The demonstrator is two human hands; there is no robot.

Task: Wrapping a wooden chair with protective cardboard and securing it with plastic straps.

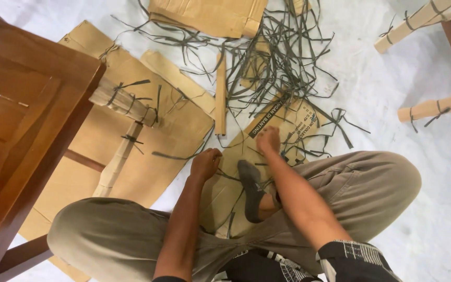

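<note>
The person sat cross-legged on the white floor (pixel 418 219) with a grey-socked foot (pixel 250 188) tucked in front, so everything was laid out within arm's reach. Flattened sheets of brown cardboard (pixel 147 156) were spread under the work spot, probably to keep the floor and the pieces clean, though that's just a guess.

The left hand (pixel 205 163) was curled into a loose fist, knuckles up, resting on the near edge of the cardboard. It looked pinched around a thin dark plastic strap (pixel 184 155) trailing off to the left, but the fingers hid the contact, so whether it really gripped the strap couldn't be told for sure.

The right hand (pixel 268 140) reached a bit farther out, grip closed down with fingertips pressing on the printed cardboard flap (pixel 283 122), right at the near edge of the big tangle of dark straps (pixel 280 62). It seemed to be picking at or gathering one strand, though which one was too small to make out.

On the left, a brown wooden chair (pixel 22 115) stood close by, with its cardboard-wrapped rails (pixel 123 102) tied off with the same dark straps, the lower wrapped one (pixel 116 164) running down toward the knee. Far right, more wrapped furniture legs (pixel 437 107) were tied the same way.
</note>
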